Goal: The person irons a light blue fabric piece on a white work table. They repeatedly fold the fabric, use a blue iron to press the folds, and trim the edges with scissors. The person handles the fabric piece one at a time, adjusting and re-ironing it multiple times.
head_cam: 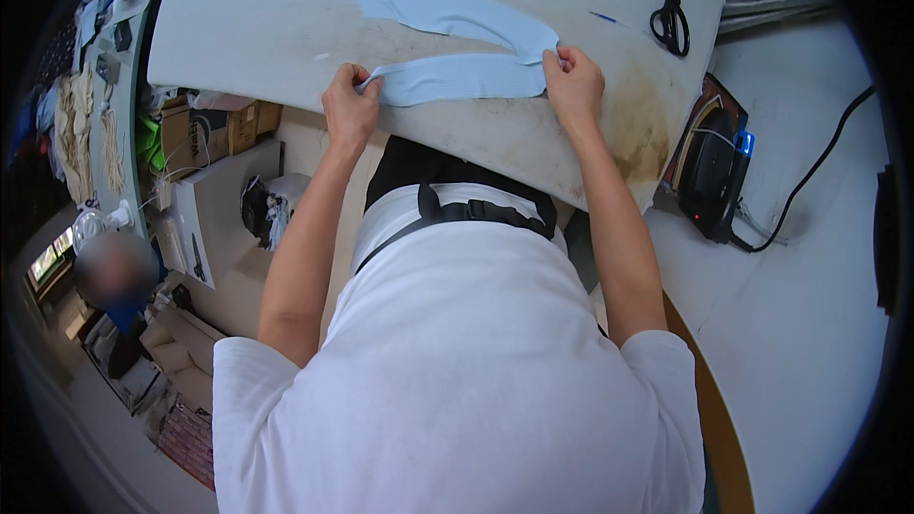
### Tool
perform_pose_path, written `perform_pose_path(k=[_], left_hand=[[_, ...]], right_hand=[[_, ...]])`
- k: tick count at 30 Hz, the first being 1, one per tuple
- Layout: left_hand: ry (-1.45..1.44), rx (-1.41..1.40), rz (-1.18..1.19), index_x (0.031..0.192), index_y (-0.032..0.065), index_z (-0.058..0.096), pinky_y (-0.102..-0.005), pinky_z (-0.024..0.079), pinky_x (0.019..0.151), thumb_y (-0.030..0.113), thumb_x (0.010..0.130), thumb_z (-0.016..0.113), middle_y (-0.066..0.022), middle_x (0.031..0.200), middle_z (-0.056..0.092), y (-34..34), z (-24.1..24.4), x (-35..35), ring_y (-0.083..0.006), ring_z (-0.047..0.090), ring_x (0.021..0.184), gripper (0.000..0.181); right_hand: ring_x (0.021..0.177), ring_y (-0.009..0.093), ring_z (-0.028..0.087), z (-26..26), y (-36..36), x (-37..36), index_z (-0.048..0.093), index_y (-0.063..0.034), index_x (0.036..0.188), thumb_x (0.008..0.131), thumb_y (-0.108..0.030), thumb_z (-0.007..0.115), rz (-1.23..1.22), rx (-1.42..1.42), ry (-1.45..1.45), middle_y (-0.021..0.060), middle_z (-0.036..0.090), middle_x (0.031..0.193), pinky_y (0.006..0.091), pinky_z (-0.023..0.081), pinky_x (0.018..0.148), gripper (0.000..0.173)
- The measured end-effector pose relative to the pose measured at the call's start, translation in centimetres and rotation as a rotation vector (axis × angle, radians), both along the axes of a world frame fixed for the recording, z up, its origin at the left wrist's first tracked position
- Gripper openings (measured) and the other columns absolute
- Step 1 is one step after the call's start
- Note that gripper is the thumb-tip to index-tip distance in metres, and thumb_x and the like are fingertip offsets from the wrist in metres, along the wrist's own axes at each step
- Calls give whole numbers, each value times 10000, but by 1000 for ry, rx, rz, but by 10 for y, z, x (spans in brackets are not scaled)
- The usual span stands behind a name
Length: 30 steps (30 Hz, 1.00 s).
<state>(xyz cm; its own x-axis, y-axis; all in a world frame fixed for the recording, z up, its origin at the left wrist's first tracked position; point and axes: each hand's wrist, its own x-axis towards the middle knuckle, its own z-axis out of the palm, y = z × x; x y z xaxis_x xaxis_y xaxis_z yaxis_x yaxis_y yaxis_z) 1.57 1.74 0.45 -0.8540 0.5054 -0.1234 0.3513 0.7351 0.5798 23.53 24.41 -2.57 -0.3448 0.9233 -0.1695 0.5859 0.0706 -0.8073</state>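
A long strip of light blue ribbed fabric (pixel 464 78) lies along the front of the padded table (pixel 243 28). Its left end is pinched between the thumb and fingers of my left hand (pixel 351 106). At the other end, my right hand (pixel 575 83) grips the fabric near the corner where a second light blue length (pixel 435 8) meets it. That second length curves away to the upper left, and the two form a narrow V. Whether they are one folded piece or two pieces, I cannot tell.
Black-handled scissors (pixel 670 21) and a blue pen (pixel 604 16) lie at the table's right. An iron (pixel 708 164) with a cord rests on a stand beyond the right edge. Cardboard boxes (pixel 207 132) sit below at left. Another person (pixel 118 275) is at far left.
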Motion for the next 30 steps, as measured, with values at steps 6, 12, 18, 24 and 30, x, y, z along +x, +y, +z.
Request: perform_pose_path(k=[6,12,18,24,30], left_hand=[[76,110,-15,1069,-1,703,-397,554,836,75,865,749,-194,967,750,3,-4,-13,-337,727,907,223],[19,19,-40,1099,3,712,-397,551,853,91,865,755,-197,1008,750,5,-2,-33,-322,728,944,254],[-20,-48,-50,1092,-11,716,-397,544,849,208,894,754,-180,989,747,20,-2,-56,-303,712,918,298],[255,-16,27,1035,-29,724,-401,533,811,332,865,794,-169,932,707,49,-53,-129,-285,664,833,405],[-1,-38,-82,974,-12,684,-412,535,822,296,827,808,-186,971,686,67,-10,-141,-330,662,856,363]], right_hand=[[716,251,699,4,8,-8,733,-4,992,869,-268,709,44,26,15,127,733,793,373,549,712,292],[642,231,682,20,7,-4,724,-8,964,888,-226,713,45,1,41,98,720,728,366,537,665,231],[602,262,674,15,13,-7,720,-19,943,900,-252,719,40,70,-56,98,703,680,388,523,629,237],[606,289,671,6,13,-15,727,-54,929,893,-286,735,30,-52,-142,101,689,650,406,521,629,235],[606,292,669,7,6,-34,728,-72,923,889,-291,740,52,65,-186,102,682,639,411,516,609,222]])
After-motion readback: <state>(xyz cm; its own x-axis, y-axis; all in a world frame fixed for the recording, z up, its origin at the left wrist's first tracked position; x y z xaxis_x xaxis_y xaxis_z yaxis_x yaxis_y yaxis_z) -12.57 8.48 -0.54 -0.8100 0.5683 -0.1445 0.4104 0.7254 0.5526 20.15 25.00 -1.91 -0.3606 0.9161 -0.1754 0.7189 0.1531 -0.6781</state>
